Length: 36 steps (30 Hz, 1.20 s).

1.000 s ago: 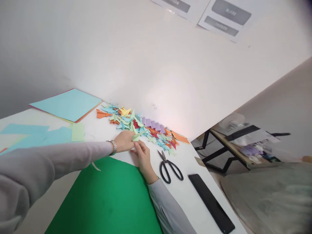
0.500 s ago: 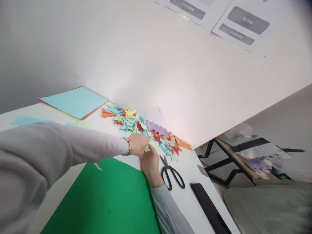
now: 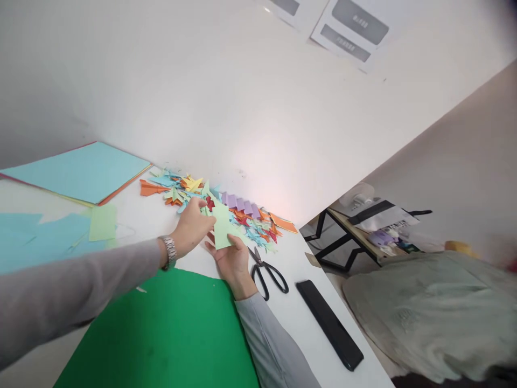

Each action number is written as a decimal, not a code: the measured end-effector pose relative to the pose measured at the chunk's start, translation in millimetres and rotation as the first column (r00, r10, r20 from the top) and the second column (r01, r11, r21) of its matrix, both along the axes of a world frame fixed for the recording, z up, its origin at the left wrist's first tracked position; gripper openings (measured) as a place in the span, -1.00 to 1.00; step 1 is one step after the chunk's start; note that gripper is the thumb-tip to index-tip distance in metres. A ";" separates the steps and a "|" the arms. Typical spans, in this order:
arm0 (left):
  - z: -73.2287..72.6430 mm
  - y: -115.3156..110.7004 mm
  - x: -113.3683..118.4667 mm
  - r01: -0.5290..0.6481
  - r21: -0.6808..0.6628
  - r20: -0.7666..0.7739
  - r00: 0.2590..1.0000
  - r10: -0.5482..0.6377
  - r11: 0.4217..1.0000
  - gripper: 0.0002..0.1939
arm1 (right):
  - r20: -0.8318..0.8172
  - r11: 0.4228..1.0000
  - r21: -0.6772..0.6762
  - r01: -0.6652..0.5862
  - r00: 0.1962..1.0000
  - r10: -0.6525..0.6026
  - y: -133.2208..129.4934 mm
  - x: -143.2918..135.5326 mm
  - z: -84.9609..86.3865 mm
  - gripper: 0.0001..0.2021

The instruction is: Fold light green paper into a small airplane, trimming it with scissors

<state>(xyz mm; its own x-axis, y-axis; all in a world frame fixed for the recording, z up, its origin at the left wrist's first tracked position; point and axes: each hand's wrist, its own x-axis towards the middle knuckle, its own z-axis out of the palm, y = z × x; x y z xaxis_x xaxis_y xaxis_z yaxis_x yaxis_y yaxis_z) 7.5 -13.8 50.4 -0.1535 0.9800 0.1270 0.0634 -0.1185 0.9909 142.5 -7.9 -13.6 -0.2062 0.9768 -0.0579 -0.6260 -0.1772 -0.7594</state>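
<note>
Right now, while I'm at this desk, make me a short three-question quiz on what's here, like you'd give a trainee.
1. Multiple choice: what colour is the paper gripped by the right hand?
A) Orange
B) Light green
C) Purple

2. True or false: the black-handled scissors lie between the right hand and the long black object.

3. Fill in: the metal-link band circles the ____ wrist.

Key: 1. B; 2. True; 3. left
</note>
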 end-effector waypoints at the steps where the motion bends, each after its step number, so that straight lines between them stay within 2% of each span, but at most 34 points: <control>1: -3.9 -4.8 -1.9 0.014 -0.062 0.091 0.996 -0.008 0.998 -0.62 | 0.009 1.000 -0.006 -0.016 1.000 0.016 0.0 -0.1 -0.3 -0.76; 3: -13.6 -13.5 -6.0 0.148 -0.087 0.215 0.968 -0.127 0.985 -0.66 | 0.047 0.999 0.001 -0.043 0.998 0.043 -0.9 -1.7 -0.4 -0.80; 5: -23.7 -18.8 -9.5 0.223 -0.070 0.248 0.948 -0.200 0.972 -0.79 | 0.072 0.998 0.052 -0.035 0.997 0.031 -2.9 -5.0 0.4 -0.84; 10: -38.6 -17.7 -13.0 0.198 -0.056 0.371 0.914 -0.164 0.979 -0.80 | 0.115 0.996 0.081 -0.021 0.993 0.012 -6.8 -13.6 2.4 -0.84; 19: -48.5 -9.7 -21.9 0.259 -0.077 0.385 0.899 -0.211 0.963 -0.73 | 0.185 0.986 0.148 0.074 0.978 -0.101 -1.2 -13.4 -2.0 -0.85; 28: -52.2 -7.5 -23.8 0.177 -0.138 0.228 0.963 -0.142 0.975 -0.75 | 0.368 0.979 0.205 0.017 0.925 -0.093 -3.2 -14.0 -1.9 -0.75; 36: -49.2 -8.4 -23.1 0.239 -0.160 0.177 0.962 -0.210 0.958 -0.74 | 0.376 0.983 0.179 0.030 0.922 -0.096 -1.3 -12.7 -4.4 -0.73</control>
